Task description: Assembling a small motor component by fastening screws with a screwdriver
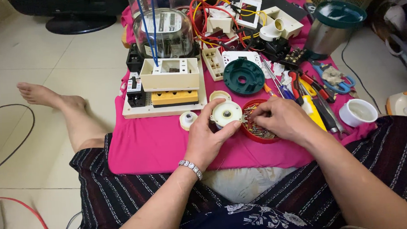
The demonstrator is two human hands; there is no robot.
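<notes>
**Inspector A:** State of the left hand?

**Inspector B:** Its grip is wrapped around a round cream plastic part, thumb on the near rim and fingers curled behind. The disc's flat face points up towards the camera.

**A:** And the right hand?

**B:** Fingertips pinched narrow right beside the cream part's right edge, over the red dish of screws. Whether a screw is between them I cannot tell; it is too small to see.

**A:** How do the two lie to one another?

**B:** The part sits directly left of the right grip, just touching or nearly so. The dish is beneath and slightly nearer the body than that pinch.

**A:** Room around them?

**B:** Tight on the far side: a green round base and a row of hand tools lie beyond the right grip. A small white cap rests left of the left grip. The pink cloth over the surface is open towards the body.
</notes>
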